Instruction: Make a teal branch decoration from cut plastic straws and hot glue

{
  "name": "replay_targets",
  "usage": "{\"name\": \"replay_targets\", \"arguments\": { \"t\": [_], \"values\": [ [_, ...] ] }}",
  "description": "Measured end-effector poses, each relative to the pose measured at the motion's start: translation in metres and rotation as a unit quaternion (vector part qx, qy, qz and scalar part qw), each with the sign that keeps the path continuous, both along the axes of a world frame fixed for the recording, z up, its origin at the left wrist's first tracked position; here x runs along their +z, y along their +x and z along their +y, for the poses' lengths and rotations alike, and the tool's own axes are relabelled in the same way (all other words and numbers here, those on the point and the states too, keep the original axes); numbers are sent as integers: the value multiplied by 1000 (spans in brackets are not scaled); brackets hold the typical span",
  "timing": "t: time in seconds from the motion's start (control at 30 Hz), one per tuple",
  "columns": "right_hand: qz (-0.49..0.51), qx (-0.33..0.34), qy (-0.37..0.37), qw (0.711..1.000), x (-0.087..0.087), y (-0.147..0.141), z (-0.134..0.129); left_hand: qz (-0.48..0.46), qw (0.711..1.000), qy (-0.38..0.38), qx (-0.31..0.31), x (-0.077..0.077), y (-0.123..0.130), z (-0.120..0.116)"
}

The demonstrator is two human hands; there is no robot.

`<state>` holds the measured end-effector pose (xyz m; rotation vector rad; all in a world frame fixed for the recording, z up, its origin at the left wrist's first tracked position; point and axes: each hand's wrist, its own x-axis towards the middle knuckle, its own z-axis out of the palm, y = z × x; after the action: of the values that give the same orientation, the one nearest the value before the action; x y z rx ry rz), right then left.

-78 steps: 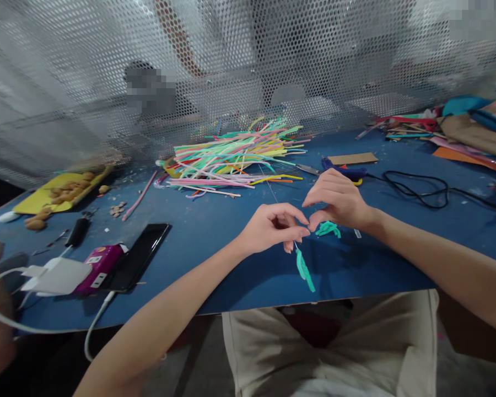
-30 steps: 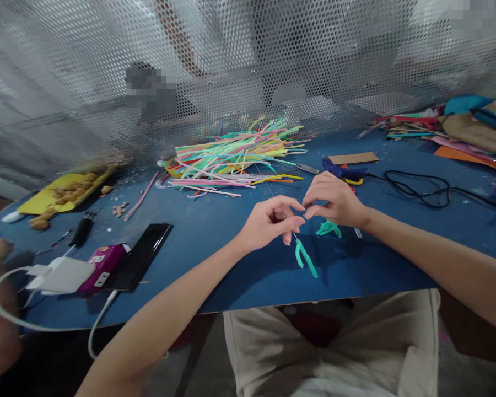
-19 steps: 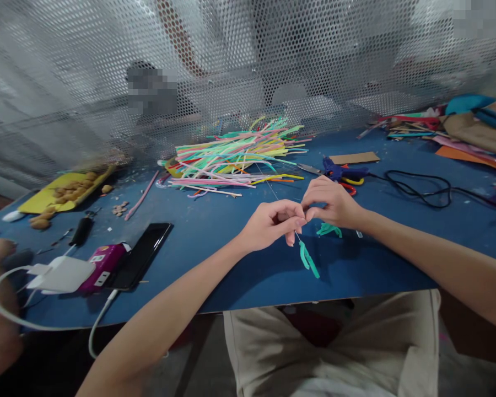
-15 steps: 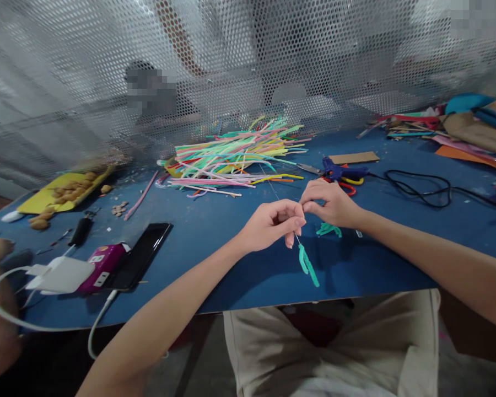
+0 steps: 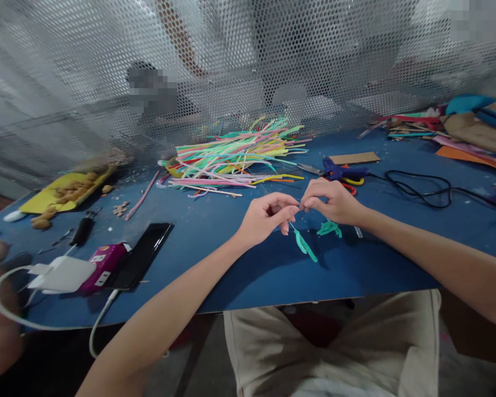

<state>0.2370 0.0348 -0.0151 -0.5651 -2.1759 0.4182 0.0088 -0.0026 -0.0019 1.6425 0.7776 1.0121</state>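
Note:
My left hand (image 5: 268,218) is closed in a pinch around a thin wire (image 5: 291,225). Below its fingers dangles a folded piece of green pipe cleaner (image 5: 305,246), attached at the wire's end. My right hand (image 5: 330,202) is also closed, its thumb and forefinger pinched together right beside the left fingertips. They seem to hold the same wire, though the spot between the fingers is too small to make out. Under the right hand a small bunch of green pipe cleaner pieces (image 5: 329,228) lies on the blue table (image 5: 248,286).
Behind my hands lies a heap of coloured pipe cleaners (image 5: 235,154). A blue glue gun (image 5: 334,170) with a black cord lies over scissors (image 5: 311,169). To the left are a phone (image 5: 143,256), a white charger (image 5: 66,274) and another person's arm (image 5: 0,309). Perforated metal (image 5: 231,71) stands behind.
Both hands stay pinched together; the left has risen slightly. The hanging green piece has swung up and a little left, tilting more. The things on the table have not moved.

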Motion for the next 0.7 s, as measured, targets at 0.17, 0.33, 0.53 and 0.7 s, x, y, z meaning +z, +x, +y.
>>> {"name": "replay_targets", "arguments": {
  "t": [0.17,0.33,0.53,0.7],
  "values": [
    [-8,7,12,1000,-3,-3,-1,-19,999,27,-9,-3,3,-3],
    [-15,20,3,1000,-3,-5,-3,-22,999,30,-25,-6,3,-2],
    [-49,67,-21,996,-5,-4,-4,23,997,14,-70,-2,-2,-1],
    [-71,82,-24,994,-5,-3,-4,56,993,19,-100,1,-4,-2]
  ]
}}
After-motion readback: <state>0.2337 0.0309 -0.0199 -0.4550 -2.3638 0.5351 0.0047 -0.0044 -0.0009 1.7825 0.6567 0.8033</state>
